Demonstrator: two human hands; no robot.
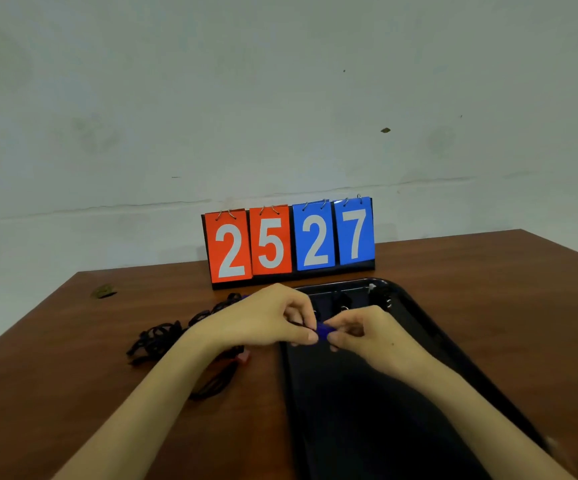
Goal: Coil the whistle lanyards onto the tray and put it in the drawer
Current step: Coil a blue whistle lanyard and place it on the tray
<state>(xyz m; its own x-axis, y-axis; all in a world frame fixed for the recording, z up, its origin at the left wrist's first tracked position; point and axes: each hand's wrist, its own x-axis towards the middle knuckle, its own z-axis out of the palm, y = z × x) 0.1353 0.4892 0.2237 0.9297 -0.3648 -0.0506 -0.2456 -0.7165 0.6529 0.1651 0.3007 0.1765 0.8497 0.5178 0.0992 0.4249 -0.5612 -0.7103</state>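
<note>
— Left hand and right hand meet over the left side of the black tray, toward its far end. Each pinches the blue whistle at the fingertips. Its cord I can't make out against the dark tray.

— What might spoil it from here?

— My guess is the coil springing open on release. A stiff cord let go without being pressed flat could unwind over the tray's left rim. It might also snag the coiled lanyards lying at the tray's far end.

— And what's around?

— A tangled pile of black lanyards lies on the bench just left of the tray, partly under the left forearm, with a red whistle beside the rim. That forearm could drag the pile if it sweeps sideways. A scoreboard reading 25 and 27 stands at the bench's far edge, close behind the tray. No drawer is in view.
</note>
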